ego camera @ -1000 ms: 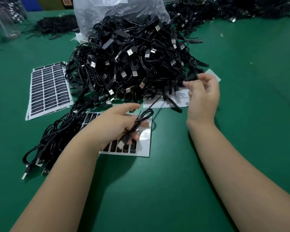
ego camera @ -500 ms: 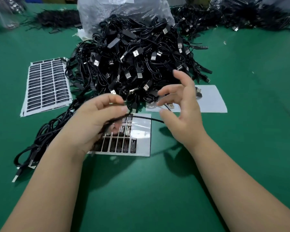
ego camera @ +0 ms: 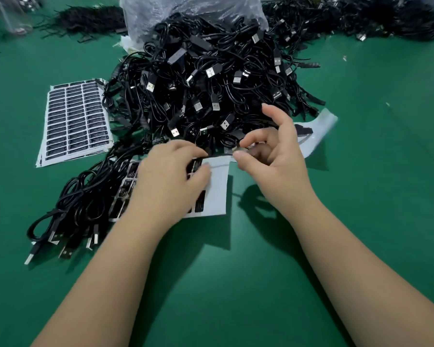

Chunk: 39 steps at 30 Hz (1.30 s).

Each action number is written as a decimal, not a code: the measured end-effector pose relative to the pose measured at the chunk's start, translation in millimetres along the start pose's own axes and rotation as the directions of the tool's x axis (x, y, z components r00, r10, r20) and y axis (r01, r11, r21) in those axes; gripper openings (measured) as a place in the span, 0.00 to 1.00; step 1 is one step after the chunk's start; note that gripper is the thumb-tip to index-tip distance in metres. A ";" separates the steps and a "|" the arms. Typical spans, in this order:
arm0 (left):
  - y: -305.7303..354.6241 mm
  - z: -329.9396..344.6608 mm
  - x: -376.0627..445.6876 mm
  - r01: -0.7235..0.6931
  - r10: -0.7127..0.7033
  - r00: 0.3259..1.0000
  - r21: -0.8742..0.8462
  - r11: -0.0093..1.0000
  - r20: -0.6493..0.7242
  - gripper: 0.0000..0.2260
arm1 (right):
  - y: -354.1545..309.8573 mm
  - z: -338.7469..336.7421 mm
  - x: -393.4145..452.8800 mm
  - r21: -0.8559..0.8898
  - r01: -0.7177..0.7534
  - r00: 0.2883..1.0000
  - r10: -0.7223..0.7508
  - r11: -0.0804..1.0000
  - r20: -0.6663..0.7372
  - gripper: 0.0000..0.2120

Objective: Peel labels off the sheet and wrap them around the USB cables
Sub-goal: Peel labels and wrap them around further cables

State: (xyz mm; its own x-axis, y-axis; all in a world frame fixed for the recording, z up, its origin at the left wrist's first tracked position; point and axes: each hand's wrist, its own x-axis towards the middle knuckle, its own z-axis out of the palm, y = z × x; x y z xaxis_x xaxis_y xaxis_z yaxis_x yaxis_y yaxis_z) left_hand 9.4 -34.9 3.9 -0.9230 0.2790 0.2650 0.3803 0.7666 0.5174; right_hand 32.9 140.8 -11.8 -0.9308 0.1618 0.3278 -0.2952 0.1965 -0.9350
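Head view: left hand (ego camera: 169, 176) lies over the partly used label sheet (ego camera: 217, 186), fingers curled, pinching a black label (ego camera: 195, 164) at its top edge — right hand (ego camera: 271, 161) pinches a thin USB cable (ego camera: 222, 155) beside the cable pile (ego camera: 211, 78).

Glossy paper label sheet (ego camera: 217, 186), black plastic-sheathed cables (ego camera: 211, 78), matt green tabletop (ego camera: 236, 284)

We reach both bare forearms forward from the lower edge of view. Our left hand (ego camera: 171, 176) lies palm down, fingers bent and thumb drawn in toward the fingertips. Our right hand (ego camera: 273, 159) pinches thumb against index finger, the remaining fingers lifted and spread above.
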 end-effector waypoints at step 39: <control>11.3 12.3 -5.0 -0.134 0.028 0.983 -0.615 0.777 -0.179 0.14 | -11.2 4.4 -1.2 0.373 -0.113 0.993 0.118 0.921 0.009 0.31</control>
State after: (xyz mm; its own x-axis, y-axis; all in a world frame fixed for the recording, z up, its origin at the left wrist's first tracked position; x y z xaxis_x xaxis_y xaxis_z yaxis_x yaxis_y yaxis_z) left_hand 17.6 -20.5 -1.6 -0.8867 0.1918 0.4207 0.4552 0.2029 0.8669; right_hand 36.3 134.2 -2.3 -0.9610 0.1749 0.2142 -0.2474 -0.1975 -0.9486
